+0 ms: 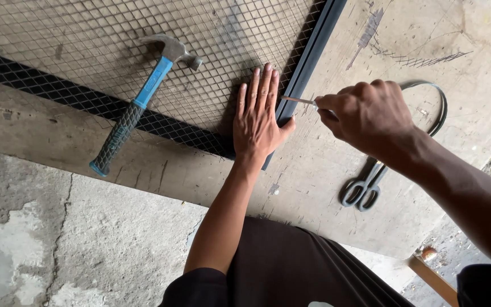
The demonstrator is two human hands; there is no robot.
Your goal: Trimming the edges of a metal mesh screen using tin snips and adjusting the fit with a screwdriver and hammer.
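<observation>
- One hammer (143, 99), blue-and-black grip, lies on one wire mesh panel (86, 40).
- Dark frame strip (308, 57) edges the mesh.
- Left hand (258, 119) pressed flat, fingers spread, grasping nothing, at the mesh corner.
- Right hand (367, 113) clenched on one thin metal tool (298, 100), its tip at the frame.
- One pair of scissors (365, 185) on the board (313, 170), right.

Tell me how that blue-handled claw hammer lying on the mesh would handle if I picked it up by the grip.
The hammer would probably feel head-heavy: its steel head looks solid against the slim shaft. The dark textured grip should resist slipping. It lies flat on the wire mesh, so it seems unlikely to roll, though the mesh may flex under it. Neither the left hand nor the right hand touches it.
</observation>
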